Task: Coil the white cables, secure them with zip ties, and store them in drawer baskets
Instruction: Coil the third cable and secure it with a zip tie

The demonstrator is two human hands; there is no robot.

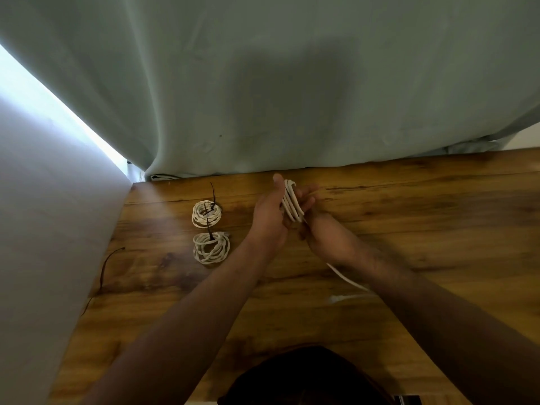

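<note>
While betw. L hand (267,220) & R hand (320,233), round white cable loops (292,204).

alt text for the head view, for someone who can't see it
Left hand and right hand hold a half-wound white cable coil between them above a wooden table, its loose end trailing under the right wrist. To their left lie a far tied coil and a near tied coil; a grey-green curtain hangs behind.

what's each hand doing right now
Left hand: open, straight fingers against the coil.
Right hand: holding the coil, fingers curled round it.
</note>
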